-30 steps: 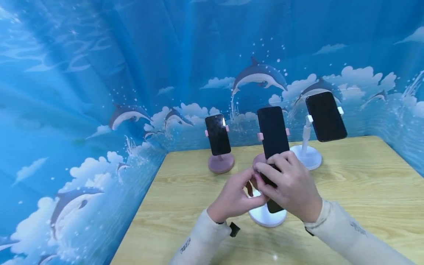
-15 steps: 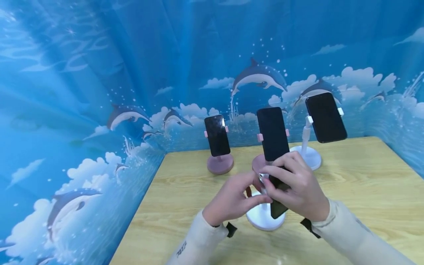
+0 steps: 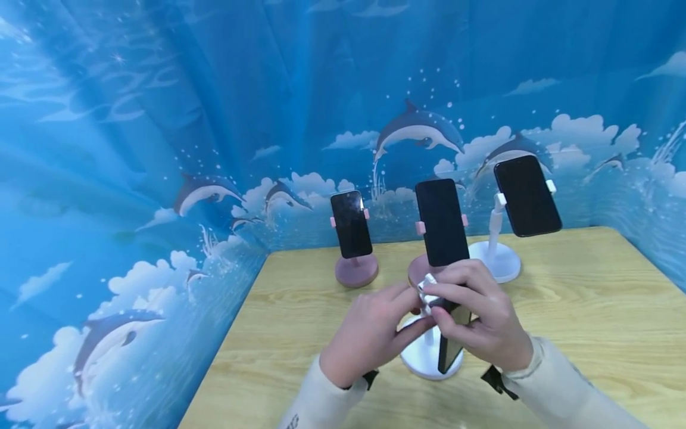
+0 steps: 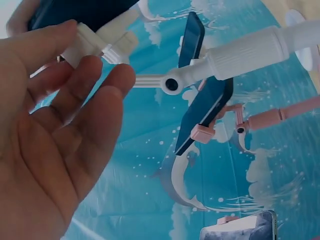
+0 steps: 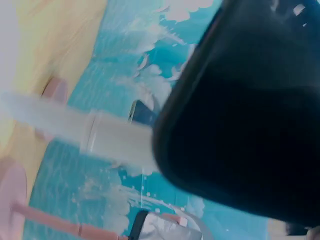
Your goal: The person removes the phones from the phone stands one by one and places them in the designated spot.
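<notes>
My right hand (image 3: 482, 316) holds a black smartphone (image 3: 452, 348) low in front, tilted partly edge-on to the head camera. The same phone (image 5: 240, 120) fills much of the right wrist view. At its side is the white clamp (image 3: 427, 293) of a white phone stand, whose round base (image 3: 429, 368) rests on the wooden table below. My left hand (image 3: 375, 328) pinches this clamp, its thumb and fingertips at the part beside the phone (image 4: 80, 12) in the left wrist view. The stand's white arm (image 4: 247, 52) runs from behind the fingers. Right fingertips partly cover clamp and phone.
Behind the hands stand two pink stands with phones, one at left (image 3: 351, 225) and one in the middle (image 3: 442, 221). At back right a white stand (image 3: 494, 261) bears another phone (image 3: 527, 196). A blue dolphin-print curtain (image 3: 300, 119) hangs behind the wooden table (image 3: 284, 333).
The held phone has turned from nearly face-on to more edge-on, its lower end dropping slightly. The white clamp has come into view between the hands. My right hand has shifted a little right and down.
</notes>
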### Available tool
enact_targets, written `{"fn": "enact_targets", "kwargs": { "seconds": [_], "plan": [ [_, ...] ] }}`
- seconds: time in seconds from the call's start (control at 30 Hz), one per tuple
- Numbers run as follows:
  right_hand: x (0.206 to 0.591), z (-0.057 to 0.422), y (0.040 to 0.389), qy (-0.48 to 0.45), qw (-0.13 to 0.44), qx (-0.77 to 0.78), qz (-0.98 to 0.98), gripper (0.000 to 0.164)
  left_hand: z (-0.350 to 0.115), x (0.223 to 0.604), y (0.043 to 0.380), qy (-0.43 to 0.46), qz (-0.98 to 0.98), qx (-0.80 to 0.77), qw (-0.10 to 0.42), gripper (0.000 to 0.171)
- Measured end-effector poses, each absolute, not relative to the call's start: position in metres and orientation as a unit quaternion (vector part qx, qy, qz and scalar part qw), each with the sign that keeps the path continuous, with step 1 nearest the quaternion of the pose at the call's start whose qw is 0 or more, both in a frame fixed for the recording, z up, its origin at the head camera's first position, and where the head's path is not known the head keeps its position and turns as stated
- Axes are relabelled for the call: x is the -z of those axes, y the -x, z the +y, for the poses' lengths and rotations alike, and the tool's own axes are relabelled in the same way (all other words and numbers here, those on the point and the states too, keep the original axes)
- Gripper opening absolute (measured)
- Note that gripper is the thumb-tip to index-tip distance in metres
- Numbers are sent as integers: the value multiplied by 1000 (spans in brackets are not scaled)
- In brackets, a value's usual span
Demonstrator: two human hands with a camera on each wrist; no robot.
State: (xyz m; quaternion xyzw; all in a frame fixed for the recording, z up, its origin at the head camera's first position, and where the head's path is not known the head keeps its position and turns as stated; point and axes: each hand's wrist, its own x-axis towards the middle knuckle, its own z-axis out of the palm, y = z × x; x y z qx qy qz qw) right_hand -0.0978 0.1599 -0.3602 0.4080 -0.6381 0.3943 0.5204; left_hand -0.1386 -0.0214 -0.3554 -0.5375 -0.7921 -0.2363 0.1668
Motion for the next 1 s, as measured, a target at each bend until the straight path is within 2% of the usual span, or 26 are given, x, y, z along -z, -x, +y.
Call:
{"fn": "enact_targets", "kwargs": {
  "seconds": [0.23,0.43,0.57,0.73,0.87,1.0],
  "plan": [
    [363,159,83,-438,508,-490,-557,19,-15,357,137,507,-814,249,136,23],
    [363,167,67,-446,495,-533,-521,16,-11,356,136,490,-828,258,85,32],
    [360,179,61,-443,490,-503,-558,13,-16,357,139,517,-808,267,90,35],
    [370,205,66,-364,486,-377,-699,18,-25,355,140,526,-799,277,86,29],
    [379,227,78,-266,409,-253,-836,12,-29,351,142,515,-807,277,81,28],
    [392,240,94,-192,326,-187,-907,23,-29,347,146,503,-816,265,107,25]
  ]
}}
